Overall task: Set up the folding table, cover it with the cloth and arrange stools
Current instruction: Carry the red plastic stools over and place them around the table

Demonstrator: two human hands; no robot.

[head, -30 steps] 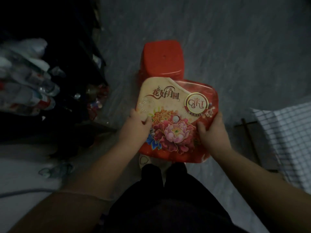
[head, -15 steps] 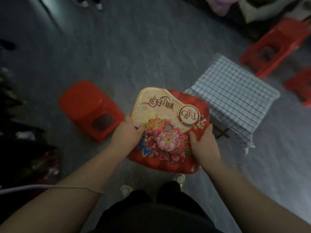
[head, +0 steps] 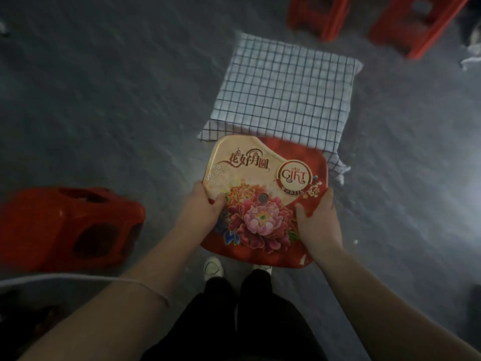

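I hold a red stool with a floral printed seat flat in front of me, seat up. My left hand grips its left edge, and my right hand grips its right edge. Just beyond it stands the small table under a white checked cloth; the stool's far edge overlaps the cloth's near edge in the view. A plain red stool lies tipped on the floor at my left. Two more red stools stand past the table at the top right.
The grey floor stretches around the table. My feet in white shoes are below the held stool. A white cord crosses my left forearm. Dark clutter fills the lower left corner.
I have turned right with the printed stool in both hands. The covered table has come to the centre ahead, and the plain red stool has slid to my left.
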